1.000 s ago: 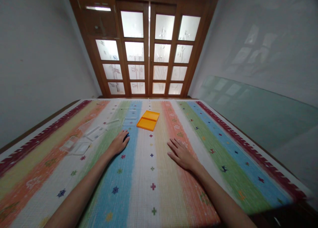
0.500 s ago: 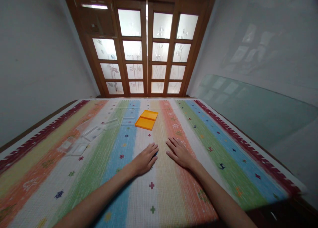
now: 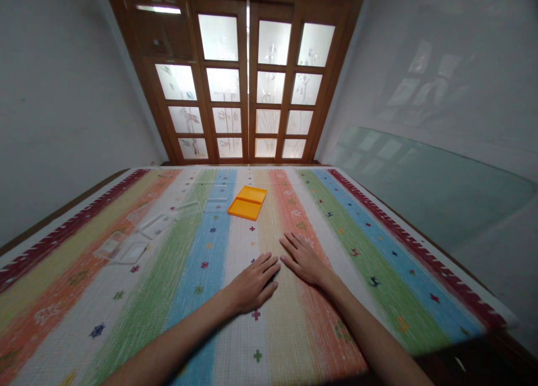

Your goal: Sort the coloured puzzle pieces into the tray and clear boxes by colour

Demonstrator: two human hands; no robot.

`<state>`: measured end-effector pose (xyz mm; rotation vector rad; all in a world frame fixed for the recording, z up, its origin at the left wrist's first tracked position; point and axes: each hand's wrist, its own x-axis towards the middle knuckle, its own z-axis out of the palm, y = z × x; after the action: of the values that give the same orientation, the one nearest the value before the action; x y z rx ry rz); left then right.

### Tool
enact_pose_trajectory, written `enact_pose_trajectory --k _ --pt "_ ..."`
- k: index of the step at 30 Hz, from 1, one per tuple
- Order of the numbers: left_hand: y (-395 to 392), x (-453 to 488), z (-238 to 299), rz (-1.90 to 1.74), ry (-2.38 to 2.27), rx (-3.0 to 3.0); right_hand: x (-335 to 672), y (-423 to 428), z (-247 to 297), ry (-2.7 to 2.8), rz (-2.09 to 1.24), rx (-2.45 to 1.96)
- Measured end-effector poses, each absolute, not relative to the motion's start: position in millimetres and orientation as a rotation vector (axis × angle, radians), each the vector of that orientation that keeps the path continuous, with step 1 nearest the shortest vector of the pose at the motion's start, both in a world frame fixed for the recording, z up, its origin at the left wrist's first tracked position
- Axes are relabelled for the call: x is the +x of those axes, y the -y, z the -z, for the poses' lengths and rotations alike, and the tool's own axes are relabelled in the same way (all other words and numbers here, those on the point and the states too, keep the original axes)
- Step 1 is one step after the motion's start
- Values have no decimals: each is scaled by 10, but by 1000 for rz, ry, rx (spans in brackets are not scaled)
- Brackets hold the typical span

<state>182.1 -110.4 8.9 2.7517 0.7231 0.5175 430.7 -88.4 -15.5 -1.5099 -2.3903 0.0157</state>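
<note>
My left hand (image 3: 254,284) lies flat on the striped cloth (image 3: 176,274) near the middle, fingers stretched out and close together. A small dark thing (image 3: 274,276) peeks out from under its fingertips; I cannot make out what it is. Just to its right, almost touching it, my right hand (image 3: 305,260) rests palm down with the fingers spread and nothing in it. An orange two-part tray (image 3: 247,202) lies further away, beyond both hands.
Several clear plastic lids or trays (image 3: 156,224) lie in a curved row on the left, from the orange stripe (image 3: 121,251) to the blue one (image 3: 216,205). Brown doors with frosted panes (image 3: 247,83) stand behind. A glass sheet (image 3: 420,190) leans on the right wall.
My left hand has slid from the blue stripe on the left towards me and to the right, with the dark thing under its fingers, ending beside my right hand, which stayed put.
</note>
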Motion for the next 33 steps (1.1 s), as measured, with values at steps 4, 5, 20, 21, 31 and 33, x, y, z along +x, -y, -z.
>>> enact_pose_trajectory --k 4,5,20,21,31,33 --pt "1085 1796 -128 -531 -690 2733 4308 887 149 2398 -12 -1519" --pt "1061 1781 -145 -541 -689 2728 4308 886 148 2401 -14 -1519" --pt "548 1026 -309 -724 -1222 2858 4323 866 168 2412 -11 -1497" --pt "549 982 -259 -678 -1246 2851 4325 863 173 2408 -11 -1490" --pt "638 930 1 -430 -1504 2703 4339 852 176 2424 -43 -1496" --pt "640 933 -6 -429 -1509 2700 4343 847 165 2416 -55 -1499"
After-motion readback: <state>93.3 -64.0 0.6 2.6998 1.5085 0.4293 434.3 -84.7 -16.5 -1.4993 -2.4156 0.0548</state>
